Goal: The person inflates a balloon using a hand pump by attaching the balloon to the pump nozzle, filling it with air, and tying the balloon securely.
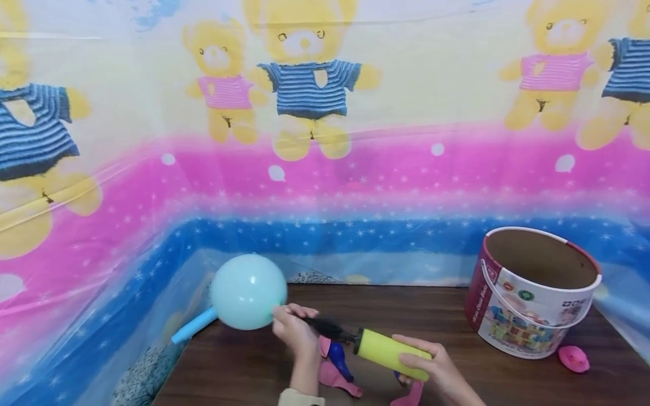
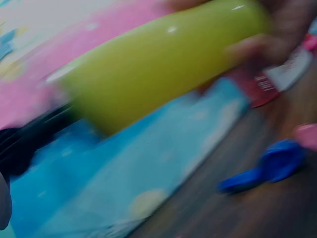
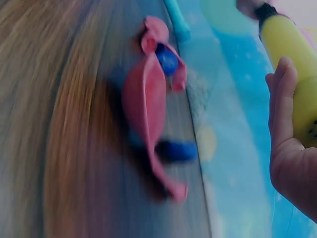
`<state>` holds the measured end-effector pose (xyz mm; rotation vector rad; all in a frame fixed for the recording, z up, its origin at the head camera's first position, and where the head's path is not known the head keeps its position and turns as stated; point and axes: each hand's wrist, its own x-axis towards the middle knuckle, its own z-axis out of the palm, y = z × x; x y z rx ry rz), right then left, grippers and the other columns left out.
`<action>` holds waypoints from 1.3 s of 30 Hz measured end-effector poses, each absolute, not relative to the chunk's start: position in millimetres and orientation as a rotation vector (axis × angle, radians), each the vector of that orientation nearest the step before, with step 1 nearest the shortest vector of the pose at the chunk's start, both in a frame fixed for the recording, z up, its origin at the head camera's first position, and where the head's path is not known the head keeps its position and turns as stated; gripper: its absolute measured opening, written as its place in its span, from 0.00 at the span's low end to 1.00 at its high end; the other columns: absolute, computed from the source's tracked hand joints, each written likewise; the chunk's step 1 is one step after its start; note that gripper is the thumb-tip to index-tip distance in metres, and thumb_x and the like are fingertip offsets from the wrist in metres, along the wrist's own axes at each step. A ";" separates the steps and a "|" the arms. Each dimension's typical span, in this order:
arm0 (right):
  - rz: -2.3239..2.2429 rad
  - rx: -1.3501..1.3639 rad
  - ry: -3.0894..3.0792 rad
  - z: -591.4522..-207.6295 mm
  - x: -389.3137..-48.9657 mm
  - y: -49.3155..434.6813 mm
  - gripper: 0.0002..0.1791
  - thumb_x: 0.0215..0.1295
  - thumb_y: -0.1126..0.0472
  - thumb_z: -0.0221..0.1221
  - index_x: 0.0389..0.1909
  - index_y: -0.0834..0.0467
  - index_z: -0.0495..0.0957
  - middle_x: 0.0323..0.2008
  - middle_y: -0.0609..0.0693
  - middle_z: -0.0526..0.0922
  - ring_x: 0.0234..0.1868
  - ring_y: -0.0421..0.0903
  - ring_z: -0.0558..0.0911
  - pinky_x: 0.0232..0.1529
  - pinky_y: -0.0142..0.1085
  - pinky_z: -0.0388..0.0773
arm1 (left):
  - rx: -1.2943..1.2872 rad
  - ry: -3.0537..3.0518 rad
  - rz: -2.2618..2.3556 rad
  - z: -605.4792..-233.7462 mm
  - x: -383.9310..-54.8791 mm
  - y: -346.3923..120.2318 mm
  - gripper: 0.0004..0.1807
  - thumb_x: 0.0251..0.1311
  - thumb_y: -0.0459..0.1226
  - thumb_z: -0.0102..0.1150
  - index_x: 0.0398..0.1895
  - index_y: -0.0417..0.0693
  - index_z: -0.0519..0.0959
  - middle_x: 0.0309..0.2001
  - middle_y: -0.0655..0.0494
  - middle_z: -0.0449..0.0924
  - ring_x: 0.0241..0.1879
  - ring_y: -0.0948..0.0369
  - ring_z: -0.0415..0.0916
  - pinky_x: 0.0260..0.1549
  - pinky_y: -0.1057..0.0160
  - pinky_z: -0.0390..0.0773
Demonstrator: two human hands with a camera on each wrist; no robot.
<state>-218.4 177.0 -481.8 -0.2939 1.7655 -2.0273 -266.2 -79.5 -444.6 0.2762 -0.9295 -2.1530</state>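
"Yellow-green pump (image 1: 393, 354): where is it, and who holds it?"

"Left of the bucket (image 1: 533, 324), tilted and raised over the table (image 1: 421, 307). The right hand (image 1: 440, 366) grips its body. Further left of the bucket, the left hand (image 1: 299, 332) curls its fingers where the black nozzle (image 1: 330, 328) meets the inflated balloon (image 1: 249, 292)."

"How much room around them?"

"Bare wood separates the pump from the bucket. Just behind the bucket, the table's far edge meets the printed backdrop (image 1: 406, 169). Well left of the bucket, the balloon hangs by the table's corner, beside a light-blue tube (image 1: 195, 325). Just right of the bucket's base, a small pink balloon (image 1: 574, 359) lies near the right edge."

"What's hard to see?"

"The inflated balloon's neck, under the fingers. Left of the bucket, limp balloons (image 1: 337, 379) lie partly covered by hand and pump; one is cut off at the head view's bottom. Both wrist views are blurred."
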 end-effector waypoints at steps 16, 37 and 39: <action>-1.676 0.136 2.416 -513.5 -275.9 222.0 0.36 0.64 0.43 0.60 0.69 0.54 0.66 0.64 0.63 0.71 0.52 0.50 0.75 0.45 0.40 0.71 | 0.179 -1.066 -2.056 -438.5 -255.5 -92.2 0.22 0.78 0.45 0.31 0.23 0.46 0.60 0.14 0.61 0.65 0.10 0.66 0.66 0.16 0.65 0.78; -1.675 -0.277 2.809 -465.7 -269.4 144.4 0.18 0.67 0.54 0.60 0.52 0.60 0.78 0.59 0.62 0.76 0.62 0.59 0.73 0.62 0.54 0.71 | -0.003 -1.345 -2.333 -421.5 -243.9 -46.2 0.22 0.76 0.50 0.33 0.23 0.52 0.65 0.44 0.66 0.79 0.42 0.67 0.73 0.50 0.68 0.72; -1.779 -0.412 2.689 -448.4 -261.3 115.8 0.14 0.70 0.54 0.57 0.48 0.59 0.78 0.57 0.59 0.74 0.60 0.56 0.73 0.58 0.49 0.74 | -0.029 -1.360 -2.386 -418.3 -242.4 -37.8 0.22 0.75 0.52 0.35 0.23 0.54 0.65 0.48 0.67 0.78 0.46 0.66 0.72 0.52 0.65 0.68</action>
